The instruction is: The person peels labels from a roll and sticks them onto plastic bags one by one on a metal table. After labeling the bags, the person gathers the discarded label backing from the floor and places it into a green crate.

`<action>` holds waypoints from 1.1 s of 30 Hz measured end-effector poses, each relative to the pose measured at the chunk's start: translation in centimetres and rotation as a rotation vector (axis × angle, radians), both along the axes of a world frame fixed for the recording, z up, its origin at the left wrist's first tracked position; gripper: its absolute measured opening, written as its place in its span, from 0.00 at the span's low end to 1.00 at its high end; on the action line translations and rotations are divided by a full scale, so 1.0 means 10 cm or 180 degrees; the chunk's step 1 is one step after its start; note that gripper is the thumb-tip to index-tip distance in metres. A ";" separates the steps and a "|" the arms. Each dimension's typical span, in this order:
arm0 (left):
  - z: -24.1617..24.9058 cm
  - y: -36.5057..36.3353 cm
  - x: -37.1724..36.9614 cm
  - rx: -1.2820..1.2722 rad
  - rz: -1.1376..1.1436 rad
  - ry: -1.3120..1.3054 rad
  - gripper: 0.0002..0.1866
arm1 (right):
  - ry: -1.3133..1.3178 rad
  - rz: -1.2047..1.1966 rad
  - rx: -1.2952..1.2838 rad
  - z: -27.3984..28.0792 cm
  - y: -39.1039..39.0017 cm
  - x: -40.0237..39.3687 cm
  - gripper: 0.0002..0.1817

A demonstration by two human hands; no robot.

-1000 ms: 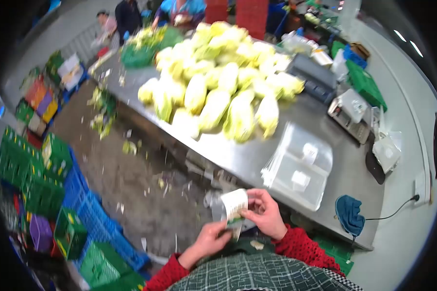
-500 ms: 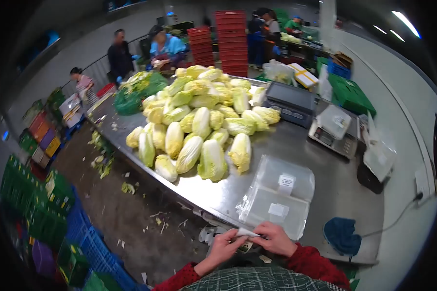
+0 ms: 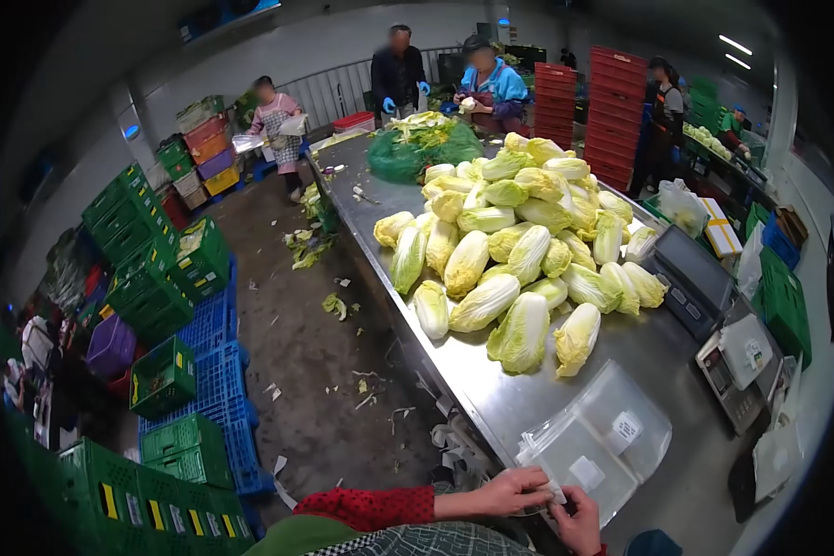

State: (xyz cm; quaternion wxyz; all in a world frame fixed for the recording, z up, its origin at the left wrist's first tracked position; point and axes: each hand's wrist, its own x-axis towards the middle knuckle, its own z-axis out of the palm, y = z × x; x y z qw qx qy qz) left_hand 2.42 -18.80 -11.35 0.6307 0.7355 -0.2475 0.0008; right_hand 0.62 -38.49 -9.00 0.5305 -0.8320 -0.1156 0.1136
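At the table's near edge, my left hand (image 3: 510,491) is closed, its fingertips pinching a small white paper-like piece (image 3: 555,490). My right hand (image 3: 579,521) pinches the same piece from the other side, and fingers cover most of it. Just beyond my hands lie clear plastic bags (image 3: 612,428), two of them showing a white printed label (image 3: 626,427). Farther up the steel table (image 3: 454,371) is a heap of Chinese cabbages (image 3: 521,334), pale green and yellow.
Right of the heap stand a dark scale (image 3: 690,278) and a second scale (image 3: 727,380). A green net bag (image 3: 426,153) lies at the table's far end. Green crates (image 3: 162,380) on blue pallets (image 3: 218,361) line the left. Several people work behind, near red crate stacks (image 3: 612,116).
My view has swung left, so the table and cabbages appear farther right. Both hands still hold the white piece. A person at the left now faces this way holding pale sheets.
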 end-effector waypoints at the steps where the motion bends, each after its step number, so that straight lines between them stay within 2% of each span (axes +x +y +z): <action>1: 0.00 0.01 0.01 -0.0004 0.0030 0.0014 0.12 | 0.0014 0.0030 -0.0004 0.02 -0.01 0.01 0.11; 3: -0.02 0.03 0.00 0.0021 -0.0373 0.0294 0.10 | 0.0667 -0.0283 0.0636 0.03 0.00 0.04 0.12; 4: -0.10 0.06 0.01 0.0400 -0.0492 0.0609 0.10 | 0.0615 -0.0120 0.0437 -0.05 -0.06 0.06 0.13; 5: -0.14 0.06 0.01 0.0399 -0.0461 0.0635 0.10 | 0.0641 -0.0089 0.0438 -0.08 -0.07 0.08 0.13; 7: -0.20 0.01 -0.03 0.0350 -0.0318 0.0423 0.11 | 0.0296 0.0310 -0.0225 -0.13 -0.11 0.07 0.12; 9: -0.23 0.00 -0.03 0.0451 -0.0239 0.0690 0.12 | -0.0003 0.0208 -0.0242 -0.24 -0.10 0.14 0.10; 10: -0.24 0.00 -0.04 0.0603 -0.0132 0.0514 0.10 | 0.0172 -0.0006 -0.0049 -0.16 -0.04 0.12 0.10; 11: -0.20 -0.02 -0.05 0.0292 -0.0091 0.0178 0.07 | 0.0087 0.0076 -0.0080 -0.05 -0.05 0.14 0.10; 12: -0.22 -0.06 -0.07 0.0216 -0.0014 0.0192 0.07 | 0.0399 0.0191 -0.0007 -0.04 -0.08 0.14 0.10; 14: -0.14 -0.03 -0.02 0.0691 -0.0381 0.0752 0.06 | 0.0682 0.0243 0.0638 -0.02 -0.11 0.15 0.11; 15: -0.11 -0.03 -0.03 0.0891 -0.0449 0.0887 0.06 | 0.0786 0.0285 0.0473 -0.08 -0.15 0.13 0.11; 17: -0.09 -0.08 -0.09 0.0489 -0.0364 0.1201 0.06 | 0.0938 0.0187 0.0506 -0.16 -0.22 0.03 0.11; 19: -0.03 -0.14 -0.15 0.0378 -0.0313 0.1429 0.06 | 0.2202 0.0110 0.1598 -0.17 -0.24 0.01 0.12; 20: -0.04 -0.17 -0.19 -0.0213 -0.0174 0.2005 0.06 | 0.2305 0.0039 0.1991 -0.18 -0.25 -0.01 0.11; 21: -0.06 -0.18 -0.22 -0.0808 -0.0022 0.2569 0.06 | 0.2328 0.0045 0.2008 -0.19 -0.27 -0.01 0.11; 23: -0.09 -0.19 -0.22 -0.0799 -0.0090 0.2623 0.07 | 0.2395 -0.0208 0.2296 -0.22 -0.29 -0.01 0.11; 25: -0.12 -0.19 -0.20 -0.0602 -0.0169 0.2293 0.07 | 0.2128 -0.0245 0.1932 -0.17 -0.28 0.01 0.11; 28: -0.14 -0.15 -0.22 -0.0167 -0.0250 0.2068 0.06 | 0.1861 -0.0290 0.1799 -0.18 -0.20 -0.04 0.11; 30: -0.24 -0.15 -0.24 0.0093 -0.0198 0.1860 0.06 | 0.1069 -0.0081 0.0854 -0.19 -0.23 0.01 0.09; 31: -0.20 -0.19 -0.23 0.0259 -0.0036 0.1445 0.07 | 0.0702 -0.0209 0.0568 -0.13 -0.23 -0.01 0.07; 33: -0.17 -0.20 -0.21 0.0835 0.0139 0.1114 0.11 | 0.0453 -0.0286 0.0447 -0.17 -0.25 -0.04 0.06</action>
